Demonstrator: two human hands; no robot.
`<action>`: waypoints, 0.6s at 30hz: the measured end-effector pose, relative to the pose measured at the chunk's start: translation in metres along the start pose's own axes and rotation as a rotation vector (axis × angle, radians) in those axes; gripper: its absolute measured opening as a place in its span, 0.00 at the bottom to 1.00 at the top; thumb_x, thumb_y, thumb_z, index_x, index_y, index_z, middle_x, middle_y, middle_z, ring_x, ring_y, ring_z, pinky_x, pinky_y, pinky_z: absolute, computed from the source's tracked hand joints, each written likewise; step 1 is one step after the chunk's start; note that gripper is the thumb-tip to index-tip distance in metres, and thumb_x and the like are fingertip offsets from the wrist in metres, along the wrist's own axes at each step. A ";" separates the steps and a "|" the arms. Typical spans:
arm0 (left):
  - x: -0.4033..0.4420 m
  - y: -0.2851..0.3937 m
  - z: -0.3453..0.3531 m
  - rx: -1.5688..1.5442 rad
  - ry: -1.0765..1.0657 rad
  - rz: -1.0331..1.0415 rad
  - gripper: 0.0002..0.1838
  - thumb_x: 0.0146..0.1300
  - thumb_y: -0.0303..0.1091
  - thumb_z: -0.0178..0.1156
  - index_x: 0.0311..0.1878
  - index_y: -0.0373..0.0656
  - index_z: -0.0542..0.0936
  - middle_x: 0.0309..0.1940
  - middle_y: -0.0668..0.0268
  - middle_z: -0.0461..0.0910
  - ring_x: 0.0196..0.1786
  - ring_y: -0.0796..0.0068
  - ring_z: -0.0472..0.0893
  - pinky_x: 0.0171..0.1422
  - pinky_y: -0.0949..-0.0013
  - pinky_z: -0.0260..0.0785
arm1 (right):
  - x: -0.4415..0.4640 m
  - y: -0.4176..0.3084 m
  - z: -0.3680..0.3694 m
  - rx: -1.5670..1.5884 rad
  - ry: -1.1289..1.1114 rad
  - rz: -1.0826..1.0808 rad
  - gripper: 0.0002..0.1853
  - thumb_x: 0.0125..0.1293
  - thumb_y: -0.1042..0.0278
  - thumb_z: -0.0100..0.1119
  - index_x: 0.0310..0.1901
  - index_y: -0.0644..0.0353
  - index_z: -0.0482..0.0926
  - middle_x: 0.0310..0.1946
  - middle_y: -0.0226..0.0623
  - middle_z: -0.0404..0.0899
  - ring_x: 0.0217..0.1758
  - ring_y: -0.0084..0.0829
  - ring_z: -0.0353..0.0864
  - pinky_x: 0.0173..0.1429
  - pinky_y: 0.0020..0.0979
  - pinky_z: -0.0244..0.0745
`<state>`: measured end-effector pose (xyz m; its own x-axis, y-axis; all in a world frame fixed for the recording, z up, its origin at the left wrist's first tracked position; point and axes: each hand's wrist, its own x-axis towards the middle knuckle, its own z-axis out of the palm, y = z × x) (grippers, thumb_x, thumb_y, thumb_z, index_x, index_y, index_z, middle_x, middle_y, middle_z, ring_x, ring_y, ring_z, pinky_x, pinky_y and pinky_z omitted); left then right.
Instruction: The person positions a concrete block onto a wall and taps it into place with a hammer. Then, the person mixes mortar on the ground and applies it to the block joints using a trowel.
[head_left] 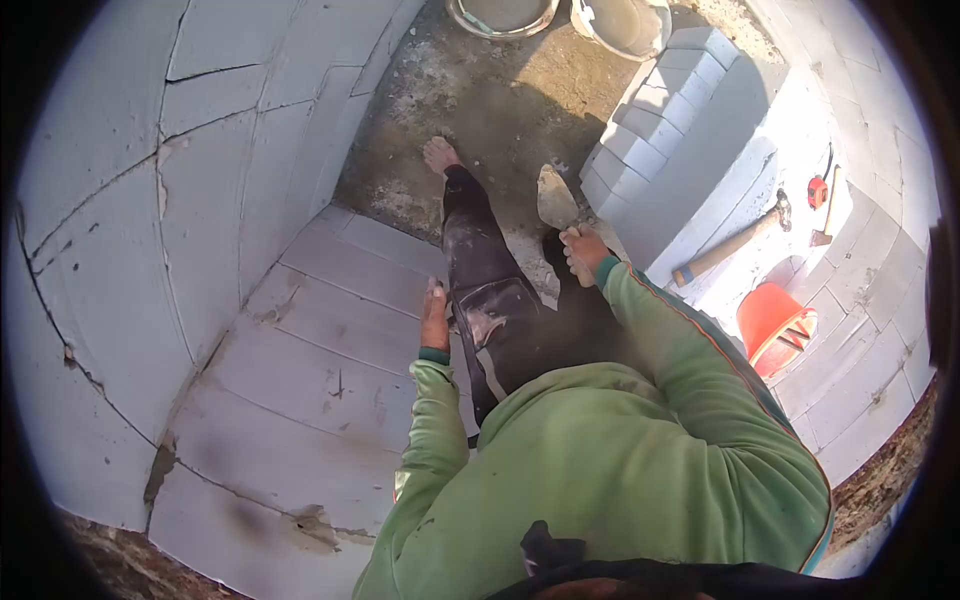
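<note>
My right hand [585,255] is closed around the handle of a trowel [556,198]. The trowel's pale, mortar-smeared blade points away from me, above the floor between my leg and a stack of blocks. Beside my left thigh is my left hand [433,318], seen edge-on with its fingers stretched out and nothing visible in it. Whether it touches the dark trousers [490,290] I cannot tell. The trouser leg has pale smears, and a bare foot [440,155] rests on the floor ahead.
White block walls [210,150] rise at left. A block stack [650,120] stands at right. Beyond it lie a wooden-handled hammer [730,240], a red tape measure [817,192], a smaller wooden-handled tool [829,212] and an orange-red container [770,320]. Two buckets [635,25] stand at the far end.
</note>
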<state>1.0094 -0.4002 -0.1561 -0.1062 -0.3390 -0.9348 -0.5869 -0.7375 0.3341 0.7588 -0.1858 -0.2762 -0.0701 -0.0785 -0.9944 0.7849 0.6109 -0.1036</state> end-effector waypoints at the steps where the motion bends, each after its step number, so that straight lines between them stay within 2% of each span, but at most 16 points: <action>1: 0.000 -0.021 -0.016 -0.008 -0.061 -0.104 0.42 0.77 0.64 0.53 0.81 0.41 0.63 0.78 0.56 0.66 0.79 0.62 0.66 0.79 0.59 0.61 | -0.004 -0.007 0.003 -0.001 0.028 0.000 0.13 0.73 0.61 0.64 0.44 0.51 0.68 0.26 0.29 0.71 0.22 0.26 0.72 0.23 0.36 0.70; 2: 0.005 -0.031 -0.031 -0.012 -0.125 -0.205 0.40 0.79 0.61 0.52 0.80 0.39 0.66 0.75 0.55 0.70 0.76 0.60 0.70 0.79 0.60 0.61 | -0.005 -0.017 0.007 0.003 0.058 -0.004 0.12 0.73 0.62 0.64 0.44 0.52 0.67 0.26 0.30 0.70 0.21 0.26 0.71 0.23 0.36 0.69; 3: 0.004 -0.017 -0.031 -0.059 -0.113 -0.206 0.40 0.78 0.62 0.53 0.78 0.38 0.67 0.74 0.57 0.72 0.74 0.62 0.71 0.79 0.61 0.62 | -0.003 -0.029 0.009 0.016 0.093 -0.012 0.12 0.73 0.63 0.64 0.43 0.53 0.67 0.26 0.30 0.70 0.21 0.26 0.71 0.22 0.36 0.69; 4: 0.004 -0.003 -0.026 -0.100 -0.103 -0.214 0.40 0.78 0.62 0.53 0.77 0.37 0.69 0.72 0.58 0.73 0.72 0.63 0.73 0.78 0.62 0.63 | 0.009 -0.033 0.010 -0.036 0.097 -0.052 0.14 0.72 0.59 0.63 0.48 0.57 0.72 0.33 0.39 0.80 0.28 0.41 0.82 0.31 0.46 0.78; 5: 0.008 0.014 -0.026 -0.139 -0.087 -0.236 0.40 0.78 0.63 0.54 0.76 0.36 0.70 0.70 0.59 0.75 0.70 0.65 0.75 0.77 0.62 0.64 | 0.027 -0.028 0.012 -0.082 0.114 -0.066 0.16 0.72 0.57 0.62 0.50 0.59 0.72 0.37 0.44 0.81 0.34 0.47 0.82 0.37 0.47 0.78; 6: 0.027 0.039 -0.035 -0.101 -0.115 -0.159 0.40 0.77 0.63 0.54 0.75 0.35 0.71 0.69 0.60 0.75 0.70 0.65 0.75 0.77 0.62 0.64 | 0.054 -0.023 0.015 -0.149 0.146 -0.108 0.19 0.71 0.56 0.62 0.53 0.61 0.73 0.41 0.49 0.82 0.39 0.53 0.82 0.43 0.49 0.78; 8: 0.082 0.091 -0.055 -0.035 -0.164 -0.018 0.40 0.77 0.63 0.56 0.73 0.34 0.73 0.67 0.60 0.77 0.69 0.67 0.75 0.77 0.63 0.64 | 0.137 0.009 0.024 -0.411 0.277 -0.316 0.25 0.71 0.53 0.61 0.58 0.65 0.73 0.48 0.59 0.83 0.51 0.64 0.81 0.55 0.52 0.77; 9: 0.096 0.136 -0.061 -0.008 -0.215 -0.162 0.42 0.75 0.63 0.59 0.76 0.34 0.69 0.70 0.57 0.74 0.71 0.63 0.74 0.78 0.62 0.63 | 0.164 0.021 0.035 -0.488 0.346 -0.406 0.28 0.70 0.51 0.60 0.60 0.67 0.74 0.52 0.64 0.84 0.57 0.70 0.81 0.61 0.54 0.76; 10: 0.116 0.188 -0.054 0.019 -0.267 -0.298 0.46 0.72 0.63 0.62 0.78 0.34 0.66 0.73 0.54 0.72 0.73 0.60 0.73 0.79 0.60 0.62 | 0.158 -0.003 0.053 -0.485 0.387 -0.411 0.28 0.70 0.51 0.60 0.60 0.67 0.74 0.51 0.65 0.84 0.56 0.68 0.82 0.61 0.53 0.77; 11: 0.140 0.216 -0.044 0.369 -0.173 -0.095 0.49 0.68 0.62 0.66 0.80 0.35 0.62 0.76 0.50 0.67 0.75 0.55 0.71 0.80 0.56 0.61 | 0.159 -0.034 0.073 -0.478 0.433 -0.427 0.28 0.71 0.50 0.60 0.60 0.67 0.74 0.50 0.65 0.83 0.56 0.66 0.82 0.60 0.52 0.77; 12: 0.159 0.238 -0.035 0.720 -0.088 0.118 0.54 0.65 0.61 0.70 0.82 0.37 0.58 0.79 0.47 0.61 0.77 0.50 0.69 0.82 0.52 0.59 | 0.169 -0.052 0.093 -0.348 0.391 -0.349 0.28 0.71 0.50 0.61 0.60 0.66 0.74 0.49 0.66 0.83 0.56 0.66 0.82 0.60 0.52 0.76; 13: 0.169 0.254 -0.021 0.984 -0.096 0.176 0.56 0.62 0.60 0.71 0.83 0.38 0.57 0.81 0.46 0.57 0.78 0.48 0.67 0.82 0.49 0.58 | 0.180 -0.064 0.112 -0.214 0.349 -0.267 0.28 0.71 0.49 0.61 0.61 0.65 0.74 0.49 0.67 0.82 0.56 0.65 0.82 0.59 0.52 0.76; 15: 0.196 0.283 0.023 1.516 -0.137 0.338 0.60 0.57 0.59 0.75 0.84 0.41 0.54 0.83 0.44 0.50 0.80 0.43 0.64 0.83 0.44 0.55 | 0.215 -0.086 0.145 -0.088 0.321 -0.278 0.28 0.71 0.47 0.61 0.61 0.63 0.74 0.50 0.66 0.82 0.57 0.64 0.82 0.59 0.53 0.76; 16: 0.208 0.298 0.047 1.625 -0.110 0.332 0.59 0.57 0.57 0.76 0.84 0.41 0.55 0.83 0.43 0.49 0.80 0.42 0.63 0.82 0.42 0.55 | 0.235 -0.093 0.156 -0.104 0.336 -0.356 0.28 0.71 0.47 0.62 0.61 0.62 0.74 0.50 0.64 0.83 0.57 0.64 0.82 0.60 0.54 0.76; 18: 0.223 0.316 0.085 1.846 -0.029 0.312 0.57 0.55 0.54 0.78 0.83 0.43 0.58 0.84 0.43 0.49 0.80 0.42 0.63 0.81 0.39 0.56 | 0.281 -0.107 0.180 -0.112 0.277 -0.296 0.29 0.71 0.46 0.62 0.62 0.61 0.74 0.52 0.62 0.83 0.59 0.63 0.82 0.62 0.54 0.75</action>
<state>0.7322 -0.6594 -0.2687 -0.3668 -0.2962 -0.8819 -0.5595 0.8276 -0.0453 0.7654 -0.4148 -0.5413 -0.4576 -0.0582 -0.8873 0.6353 0.6768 -0.3720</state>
